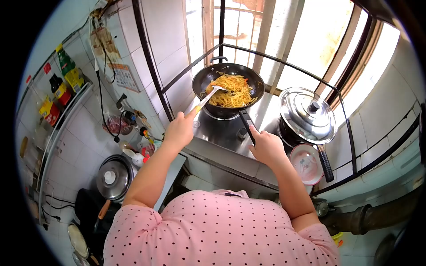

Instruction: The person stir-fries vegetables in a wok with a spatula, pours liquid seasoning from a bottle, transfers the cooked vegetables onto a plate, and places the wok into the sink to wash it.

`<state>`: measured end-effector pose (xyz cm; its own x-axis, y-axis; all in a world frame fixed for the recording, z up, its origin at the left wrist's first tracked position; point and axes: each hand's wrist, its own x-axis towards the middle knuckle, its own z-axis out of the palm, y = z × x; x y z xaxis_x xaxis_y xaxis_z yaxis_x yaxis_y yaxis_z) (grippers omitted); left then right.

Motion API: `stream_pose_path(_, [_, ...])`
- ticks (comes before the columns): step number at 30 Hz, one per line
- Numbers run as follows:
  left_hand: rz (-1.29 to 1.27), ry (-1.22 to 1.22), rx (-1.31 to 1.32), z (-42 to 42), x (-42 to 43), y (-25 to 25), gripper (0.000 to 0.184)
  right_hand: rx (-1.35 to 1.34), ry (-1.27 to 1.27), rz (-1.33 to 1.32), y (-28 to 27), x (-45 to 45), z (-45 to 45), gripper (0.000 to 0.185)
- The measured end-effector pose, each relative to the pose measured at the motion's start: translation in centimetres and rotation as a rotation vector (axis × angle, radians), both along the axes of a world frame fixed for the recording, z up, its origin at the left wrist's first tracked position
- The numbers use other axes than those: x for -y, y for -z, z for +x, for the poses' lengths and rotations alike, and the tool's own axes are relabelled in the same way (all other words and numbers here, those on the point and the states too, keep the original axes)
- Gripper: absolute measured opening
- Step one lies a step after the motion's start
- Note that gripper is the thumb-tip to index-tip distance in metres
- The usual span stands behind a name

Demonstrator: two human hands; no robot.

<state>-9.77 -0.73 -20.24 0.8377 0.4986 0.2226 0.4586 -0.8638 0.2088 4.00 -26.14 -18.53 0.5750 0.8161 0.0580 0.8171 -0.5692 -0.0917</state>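
My left hand [179, 131] is closed around the yellow-and-white handle of a spatula [205, 101], whose head rests in the food. A dark wok [201, 82] stands on the left burner of the steel gas stove [222, 131]. In it lies a heap of yellow shreds [234, 92], like potato strips, with a few red bits. My right hand [269, 147] grips the black wok handle [246, 125] at its near end. The spatula's tip is partly hidden among the shreds.
A lidded pan [301, 108] sits on the right burner, its handle pointing toward me. Near it is a pink-rimmed bowl [306, 165]. Bottles [66, 66] line a wall shelf at left, above a lidded pot [114, 178]. A black metal frame [284, 64] surrounds the stove.
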Motion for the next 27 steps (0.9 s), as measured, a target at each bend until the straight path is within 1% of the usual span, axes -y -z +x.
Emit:
stream_pose_path(4, [-0.011,0.014,0.103,0.7,0.1,0.2,0.047,0.027,0.007,0.019,0.4,-0.3,0.1,0.063])
stream_pose_path(7, [0.006,0.045,0.044,2.8,-0.2,-0.2,0.046,0.039,0.022,-0.024,0.0,-0.5,-0.3,0.061])
stream_pose_path(8, [0.016,0.065,0.031,2.8,-0.2,-0.8,0.047,0.043,0.025,-0.023,-0.2,-0.5,-0.4,0.060])
stream_pose_path(11, [-0.007,0.022,-0.039,1.2,0.2,-2.7,0.049,0.062,0.025,-0.046,0.0,-0.6,-0.3,0.060])
stream_pose_path(14, [-0.059,0.007,-0.001,0.3,-0.4,-0.8,0.054,0.063,0.057,-0.071,-0.2,-0.9,-0.6,0.060])
stream_pose_path(17, [-0.083,0.004,0.053,-0.1,0.1,-0.6,0.052,0.085,0.062,-0.066,0.0,-1.0,-0.7,0.060])
stream_pose_path(20, [-0.085,0.005,0.052,0.4,-0.4,0.8,0.050,0.097,0.072,-0.114,-0.3,-1.1,-0.8,0.059])
stream_pose_path(22, [-0.103,0.024,0.054,0.4,-0.7,1.6,0.054,0.114,0.073,-0.138,0.0,-1.2,-0.6,0.059])
stream_pose_path(27, [-0.133,0.029,0.036,0.3,-0.2,2.3,0.056,0.131,0.075,-0.168,-0.1,-1.4,-0.6,0.060])
